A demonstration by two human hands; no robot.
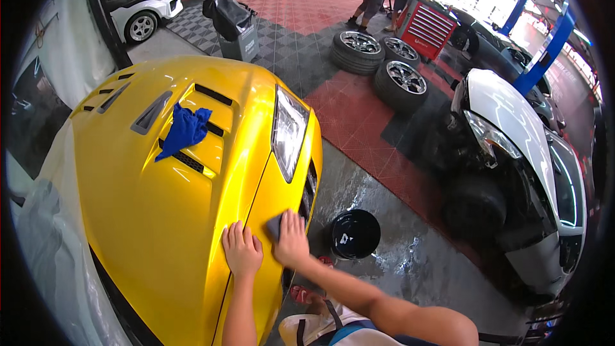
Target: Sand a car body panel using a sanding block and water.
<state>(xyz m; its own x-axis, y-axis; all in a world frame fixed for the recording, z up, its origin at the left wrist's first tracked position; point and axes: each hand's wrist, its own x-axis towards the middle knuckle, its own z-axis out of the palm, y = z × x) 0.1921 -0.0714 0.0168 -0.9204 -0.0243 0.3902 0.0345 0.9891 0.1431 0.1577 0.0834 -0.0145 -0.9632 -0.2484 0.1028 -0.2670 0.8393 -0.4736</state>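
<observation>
A glossy yellow car front [141, 198] fills the left half of the view. My left hand [243, 251] lies flat on its painted edge with the fingers stretched out, holding nothing. To its right, my right hand [293, 241] presses a dark grey pad [274, 227] against the yellow panel below the headlight [289, 133]. The fingers cover most of the pad, so its exact kind is hidden. Farther up the hood, a crumpled blue cloth [186, 129] rests across the black vents.
A black bucket [355, 234] stands on the wet floor to my right. Beyond it is a white car [506, 109] with its front partly stripped. Three loose wheels [400, 77] lie near a red tool cabinet [427, 27]. Two people stand at the back.
</observation>
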